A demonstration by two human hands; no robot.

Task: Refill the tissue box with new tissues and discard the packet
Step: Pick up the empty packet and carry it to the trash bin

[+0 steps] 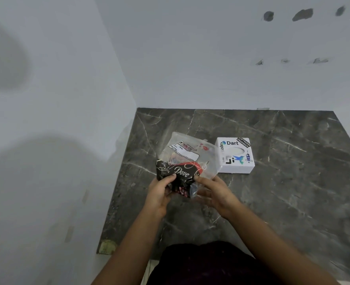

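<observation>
A clear plastic zip bag [187, 153] with a white label is lifted over the dark marble counter [283, 182]. Inside it, or against its near end, is a crumpled black and red packet [178, 171] printed with "Dove". My left hand [159, 192] pinches the packet's lower left. My right hand [215, 192] holds the bag's lower right edge, fingers curled around the plastic. The white square tissue box [234, 155], with stickers and an oval slot on top, sits on the counter just right of the bag, untouched.
The counter fits into a corner of pale walls, with the left wall [57, 120] close beside the bag. My dark-clothed body [200, 264] is at the counter's front edge. Dark marks dot the back wall.
</observation>
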